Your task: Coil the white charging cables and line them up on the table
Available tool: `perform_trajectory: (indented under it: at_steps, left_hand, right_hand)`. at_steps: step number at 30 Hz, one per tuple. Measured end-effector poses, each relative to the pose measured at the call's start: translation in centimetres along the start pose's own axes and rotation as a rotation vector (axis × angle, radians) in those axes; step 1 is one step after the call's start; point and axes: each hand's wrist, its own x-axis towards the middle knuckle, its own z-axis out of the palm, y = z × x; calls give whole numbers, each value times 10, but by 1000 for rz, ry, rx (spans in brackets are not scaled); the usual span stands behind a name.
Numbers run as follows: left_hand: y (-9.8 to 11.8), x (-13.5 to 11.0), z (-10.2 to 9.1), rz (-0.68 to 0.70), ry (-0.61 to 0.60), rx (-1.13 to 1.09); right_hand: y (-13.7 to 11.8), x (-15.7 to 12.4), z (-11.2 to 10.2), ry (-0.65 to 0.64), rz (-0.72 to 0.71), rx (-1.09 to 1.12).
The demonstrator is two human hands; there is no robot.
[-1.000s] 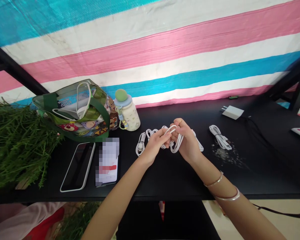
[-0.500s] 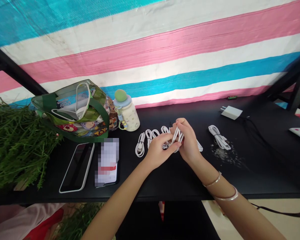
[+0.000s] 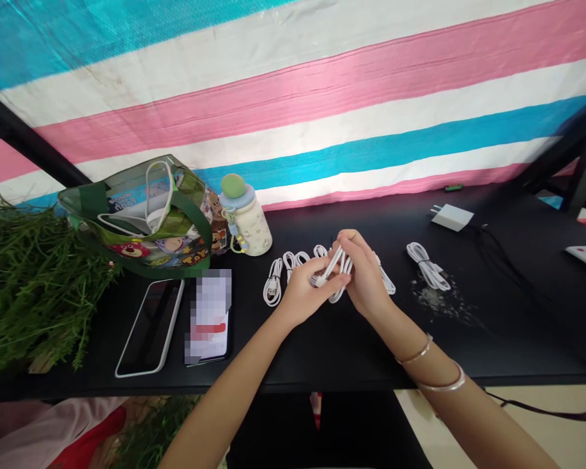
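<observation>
White thin cable (image 3: 346,263), gathered in loops, is gripped by the left hand (image 3: 303,290) and right hand (image 3: 366,273) above the flat black bench (image 3: 332,352), seemingly coiled but with no tie visible, while black-bound white cable bundles (image 3: 273,283) nearby look finished.

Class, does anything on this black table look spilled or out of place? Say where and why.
Yes: pale specks lie scattered by the near end of the rightmost white cable coil, messy against the black tabletop.
</observation>
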Motion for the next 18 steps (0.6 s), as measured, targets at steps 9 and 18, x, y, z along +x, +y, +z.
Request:
perform_trajectory:
  at_steps: [9,18]
  left_hand:
    - [1,1,0,15,11,-14]
    - [-5,1,-4,-3,-111,33]
  right_hand:
    - [0,1,-1,6,2,-21]
    - [-4,2,-2,9,17,-2]
